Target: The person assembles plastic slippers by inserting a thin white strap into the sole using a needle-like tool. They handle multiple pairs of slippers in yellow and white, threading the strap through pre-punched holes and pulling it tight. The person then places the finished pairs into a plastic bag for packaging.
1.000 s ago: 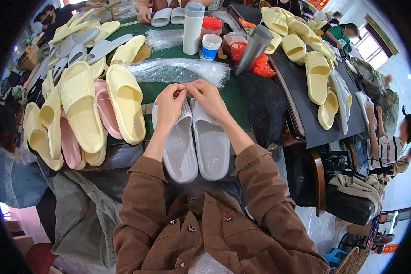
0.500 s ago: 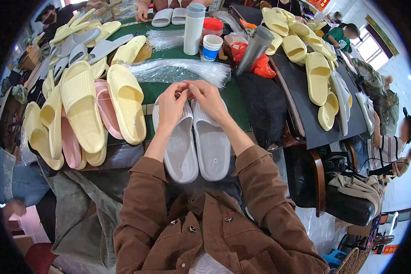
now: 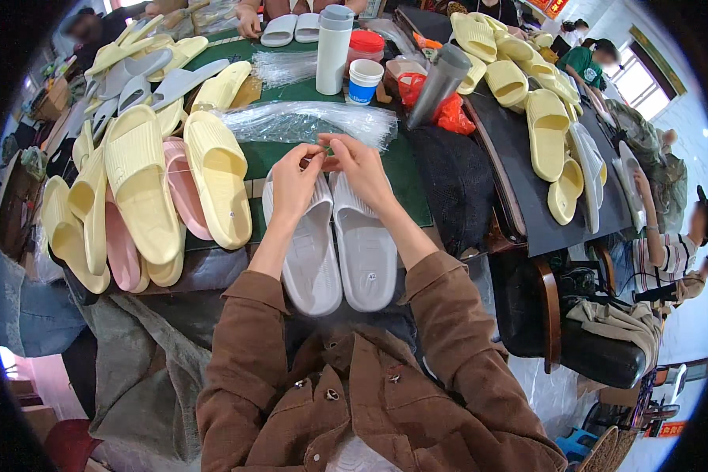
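A pair of grey slide slippers (image 3: pixel 370 267) lies side by side at the table's near edge, toes away from me. Above their straps, my left hand (image 3: pixel 295 182) and my right hand (image 3: pixel 357 167) meet with fingertips pinched together. Whatever is between the fingers is too thin and small to make out. Just beyond my hands lies a bundle of clear plastic strands (image 3: pixel 315 122). To the left, yellow slippers (image 3: pixel 218 181) and pink slippers (image 3: pixel 187 193) are heaped up, the nearest ones beside my left forearm.
A white bottle (image 3: pixel 334 55), a paper cup (image 3: pixel 363 82), a red-lidded jar (image 3: pixel 367 46) and a grey tumbler (image 3: pixel 439 86) stand beyond the strands. More yellow slippers cover the dark table (image 3: pixel 527 212) at right. A black chair (image 3: pixel 606 346) is at lower right. Other people sit around.
My fingertips have shifted slightly and parted a little, my right fingers lifting over the left. The grey slippers have stayed put. At far right, a person's hand has moved on a slipper.
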